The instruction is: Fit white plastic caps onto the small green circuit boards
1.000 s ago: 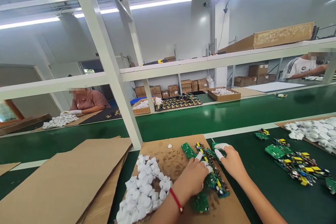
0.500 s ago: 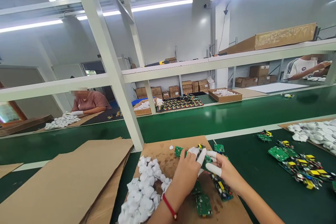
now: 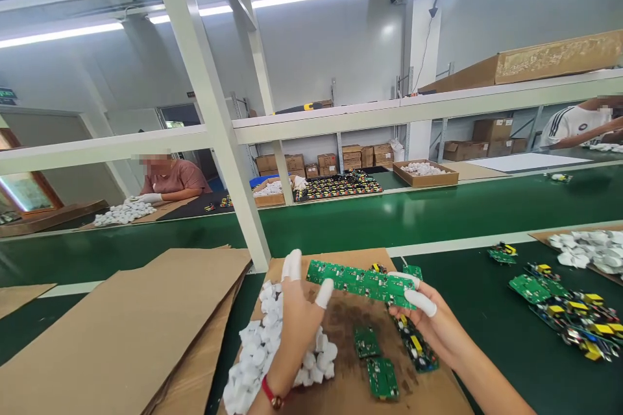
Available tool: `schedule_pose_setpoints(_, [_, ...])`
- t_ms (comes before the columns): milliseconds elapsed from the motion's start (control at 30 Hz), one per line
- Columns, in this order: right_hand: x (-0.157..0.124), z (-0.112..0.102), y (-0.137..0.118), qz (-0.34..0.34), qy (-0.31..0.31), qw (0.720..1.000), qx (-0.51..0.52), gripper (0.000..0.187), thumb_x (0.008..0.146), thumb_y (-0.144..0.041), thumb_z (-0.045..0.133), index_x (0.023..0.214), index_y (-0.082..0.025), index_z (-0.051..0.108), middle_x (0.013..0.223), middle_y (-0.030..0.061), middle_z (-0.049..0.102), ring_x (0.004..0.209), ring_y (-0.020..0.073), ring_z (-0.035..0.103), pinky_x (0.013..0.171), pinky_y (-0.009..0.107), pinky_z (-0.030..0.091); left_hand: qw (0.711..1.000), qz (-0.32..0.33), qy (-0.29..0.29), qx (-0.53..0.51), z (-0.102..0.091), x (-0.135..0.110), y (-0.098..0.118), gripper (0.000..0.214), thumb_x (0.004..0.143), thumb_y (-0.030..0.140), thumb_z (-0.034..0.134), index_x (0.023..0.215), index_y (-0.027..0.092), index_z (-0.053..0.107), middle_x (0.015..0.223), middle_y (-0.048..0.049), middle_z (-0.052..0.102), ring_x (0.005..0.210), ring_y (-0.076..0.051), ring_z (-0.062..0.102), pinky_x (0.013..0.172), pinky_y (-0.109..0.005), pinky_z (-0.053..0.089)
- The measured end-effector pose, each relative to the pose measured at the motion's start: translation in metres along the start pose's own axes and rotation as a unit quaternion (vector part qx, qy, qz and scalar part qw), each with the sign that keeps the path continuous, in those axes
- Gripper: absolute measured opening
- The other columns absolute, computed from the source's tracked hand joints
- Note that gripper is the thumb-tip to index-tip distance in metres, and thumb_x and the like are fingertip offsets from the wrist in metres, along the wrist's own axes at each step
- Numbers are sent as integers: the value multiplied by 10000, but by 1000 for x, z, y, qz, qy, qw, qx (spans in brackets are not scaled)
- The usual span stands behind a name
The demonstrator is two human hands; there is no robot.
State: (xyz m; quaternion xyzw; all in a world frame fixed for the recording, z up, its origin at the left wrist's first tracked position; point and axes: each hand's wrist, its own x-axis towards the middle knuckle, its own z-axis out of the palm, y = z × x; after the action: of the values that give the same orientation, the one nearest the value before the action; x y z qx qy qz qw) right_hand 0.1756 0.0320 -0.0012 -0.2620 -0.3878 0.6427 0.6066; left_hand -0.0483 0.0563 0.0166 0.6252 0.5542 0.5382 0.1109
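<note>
As right hand (image 3: 431, 327) holds circuit-board panel (image 3: 363, 284), left hand (image 3: 296, 331) near edge.

Green circuit boards (image 3: 361, 283) — yellow components on some; white finger cots (image 3: 293, 264), red wrist cord (image 3: 268, 390); brown cardboard sheet (image 3: 121, 331); green conveyor belt (image 3: 487, 376); co-worker's white T-shirt (image 3: 569, 124) — black sleeve stripes.

No legible text; the small green wall sign (image 3: 6, 94) perhaps too blurred.
</note>
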Motion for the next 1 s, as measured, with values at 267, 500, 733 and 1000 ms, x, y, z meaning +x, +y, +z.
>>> schedule_pose_setpoints(267, [1,-4,1,28,10,1000,-4,346,661,-351,743,971,-210,679,855,44,695,671,168,634,640,264,500,871,-232,-111,-418,-5,5,1,466,657,379,664,1056,160,566,1066,-101,637,952,-246,609,740,-347,544])
schedule_pose_setpoints(500, [9,-11,6,16,47,987,-151,440,652,-441,724,1001,-187,642,866,57,687,676,179,638,648,283,520,859,-276,-93,-421,-6,-4,4,307,627,262,682,901,156,594,969,-66,653,831,-185,632,665,-281,544])
schedule_pose_setpoints(733, [13,-20,13,-113,134,915,-364,451,685,-468,640,1009,-157,599,919,87,683,873,248,632,770,320,514,894,-253,-142,-341,-5,-8,5,437,570,360,721,932,154,591,967,-71,658,906,-213,614,775,-338,519])
schedule_pose_setpoints(1000, [7,-18,15,-147,236,840,-466,442,737,-426,529,1074,-142,557,969,127,681,862,280,640,728,351,503,949,-150,-109,-255,8,-23,10,308,688,354,603,932,168,576,952,-69,656,932,-206,603,868,-343,459])
